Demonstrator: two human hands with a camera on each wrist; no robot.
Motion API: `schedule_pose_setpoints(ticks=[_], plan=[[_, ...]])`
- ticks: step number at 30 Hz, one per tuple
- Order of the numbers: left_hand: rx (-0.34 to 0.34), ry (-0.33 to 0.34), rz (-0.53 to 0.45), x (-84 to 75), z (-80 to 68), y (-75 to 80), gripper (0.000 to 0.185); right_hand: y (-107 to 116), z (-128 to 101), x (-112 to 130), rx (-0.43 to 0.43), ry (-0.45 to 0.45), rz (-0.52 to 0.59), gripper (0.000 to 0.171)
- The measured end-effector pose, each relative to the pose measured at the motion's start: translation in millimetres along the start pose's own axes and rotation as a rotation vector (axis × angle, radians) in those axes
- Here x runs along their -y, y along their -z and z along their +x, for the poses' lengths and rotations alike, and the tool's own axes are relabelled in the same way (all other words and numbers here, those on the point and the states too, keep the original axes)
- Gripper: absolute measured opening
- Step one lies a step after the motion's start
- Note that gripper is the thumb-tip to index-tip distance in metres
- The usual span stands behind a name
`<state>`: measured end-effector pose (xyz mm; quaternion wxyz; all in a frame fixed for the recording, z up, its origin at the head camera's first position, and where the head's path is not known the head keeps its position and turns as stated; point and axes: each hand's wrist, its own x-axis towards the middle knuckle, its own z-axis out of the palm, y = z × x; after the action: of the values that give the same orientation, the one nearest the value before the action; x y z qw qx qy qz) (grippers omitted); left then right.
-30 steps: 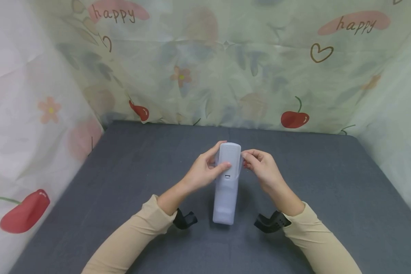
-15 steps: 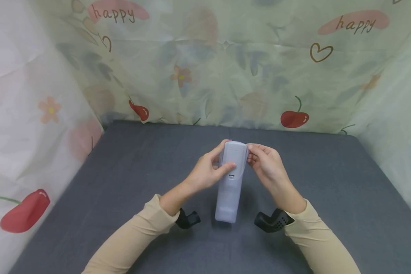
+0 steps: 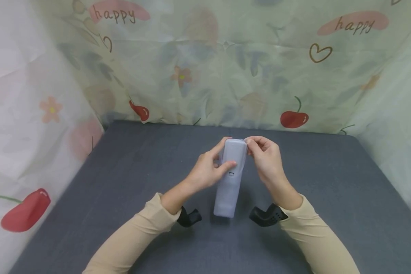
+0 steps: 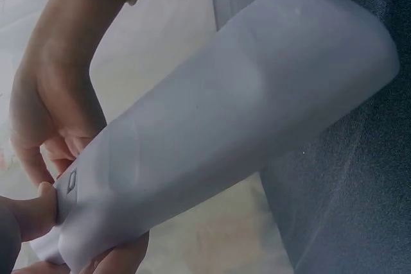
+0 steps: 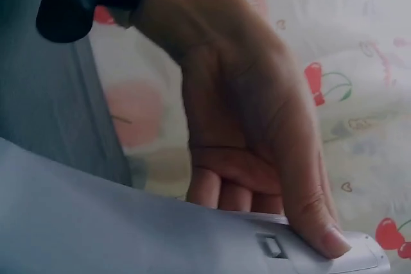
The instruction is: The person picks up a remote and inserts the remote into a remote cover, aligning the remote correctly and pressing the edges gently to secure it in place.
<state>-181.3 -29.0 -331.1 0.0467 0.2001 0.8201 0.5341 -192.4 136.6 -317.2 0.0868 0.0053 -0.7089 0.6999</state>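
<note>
A long pale grey remote control is held at a slant over the table, a face with a small rectangular latch turned up. My left hand grips its upper part, thumb across the face just above the latch and fingers behind the far side. At its upper right corner my right hand pinches a thin pale edge between thumb and forefinger. In the left wrist view the remote's wide lower end sticks out free, my right hand behind it. The right wrist view shows my left thumb pressing beside the latch.
A dark grey table lies below the hands. Printed cloth with cherries and lettering hangs behind it and along both sides. A black wrist mount sits on the right wrist, another mount on the left.
My right hand has moved up and slightly right, along the remote's side to its top corner. The remote and my left hand have shifted a little right and up.
</note>
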Motion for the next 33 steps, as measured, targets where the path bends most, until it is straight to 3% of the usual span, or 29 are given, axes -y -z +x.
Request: schedule_pose_setpoints(ticks=[7,11,15,22,28,33], plan=[[-0.022,-0.002,0.027,2.2,-0.1,-3.2,0.067,-1.2,-5.9,-10.5,-0.105,0.380,-0.309,0.015],[-0.036,0.012,0.030,3.1,-0.3,-4.7,0.066,-2.7,-8.0,-15.9,-0.154,0.612,-0.403,0.008],[-0.048,0.012,0.025,4.7,1.0,-5.9,0.066,-3.8,-7.7,-19.0,-0.181,0.763,-0.451,0.005],[-0.081,-0.001,0.023,5.1,4.1,-6.3,0.065,-8.0,-4.7,-22.4,-0.233,0.830,-0.483,0.004],[-0.121,-0.041,0.001,-1.0,6.5,-1.7,0.064,-13.3,-1.1,-20.7,-0.247,0.798,-0.407,0.009],[-0.129,-0.032,-0.001,-3.8,7.7,2.4,0.064,-14.0,-1.3,-24.3,-0.209,0.763,-0.329,0.012]])
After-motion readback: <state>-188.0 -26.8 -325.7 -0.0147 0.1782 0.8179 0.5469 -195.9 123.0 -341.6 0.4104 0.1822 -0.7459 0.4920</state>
